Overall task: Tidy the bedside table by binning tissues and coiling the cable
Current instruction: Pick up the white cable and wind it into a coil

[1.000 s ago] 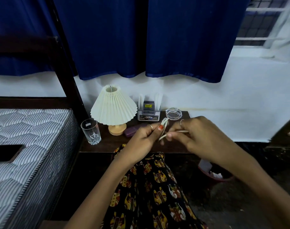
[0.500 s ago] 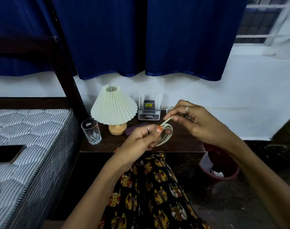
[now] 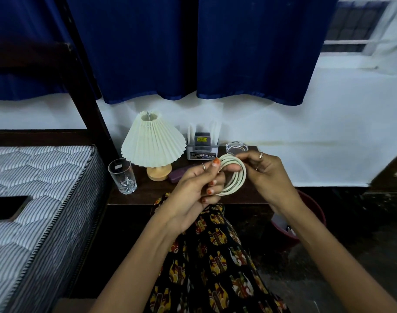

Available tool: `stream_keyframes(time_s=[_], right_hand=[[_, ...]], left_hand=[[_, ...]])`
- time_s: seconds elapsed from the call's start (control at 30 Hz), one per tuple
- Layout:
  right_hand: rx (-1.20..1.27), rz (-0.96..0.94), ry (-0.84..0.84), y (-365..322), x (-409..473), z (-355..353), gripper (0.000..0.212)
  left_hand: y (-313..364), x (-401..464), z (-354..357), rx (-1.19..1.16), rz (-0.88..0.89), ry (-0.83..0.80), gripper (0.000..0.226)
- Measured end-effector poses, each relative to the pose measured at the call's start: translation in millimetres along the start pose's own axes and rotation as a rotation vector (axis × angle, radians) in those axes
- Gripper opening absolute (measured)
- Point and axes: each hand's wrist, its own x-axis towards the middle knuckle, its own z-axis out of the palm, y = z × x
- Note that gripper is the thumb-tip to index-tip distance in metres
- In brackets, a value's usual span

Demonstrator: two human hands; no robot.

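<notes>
A white cable (image 3: 237, 177) hangs as a round coil of several loops above the front of the dark wooden bedside table (image 3: 147, 193). My left hand (image 3: 193, 188) grips the coil's left side, thumb on top and fingers curled through the loops. My right hand (image 3: 267, 172) pinches the coil's upper right edge between thumb and fingertips. A dark red bin (image 3: 306, 213) stands on the floor to the right of the table, with white tissue (image 3: 281, 224) showing inside it behind my right forearm.
On the table stand a pleated cream lamp (image 3: 153, 145), a drinking glass (image 3: 123, 176), a purple case (image 3: 177, 176), a grey holder with white items (image 3: 202, 145) and a glass ashtray (image 3: 237, 148). A striped mattress (image 3: 39, 184) with a phone (image 3: 7, 207) lies left.
The cable has gone from a short strand and one small loop to a full round coil. My right hand circled up and back to the coil's right side.
</notes>
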Motion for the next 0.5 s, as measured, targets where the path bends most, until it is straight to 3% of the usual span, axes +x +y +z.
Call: stream_keyframes(time_s=[0.2,0.5], right_hand=[[0.439,0.281,-0.015,2.0,-13.9,8.8,0.021],[0.572,0.419,0.063,-7.1,-17.3,15.5,0.018]], left_hand=[[-6.5,3.0,3.5,-0.053,-0.029,0.086,0.029],[-16.7,12.8,3.5,0.378,0.041,0.411,0.026]])
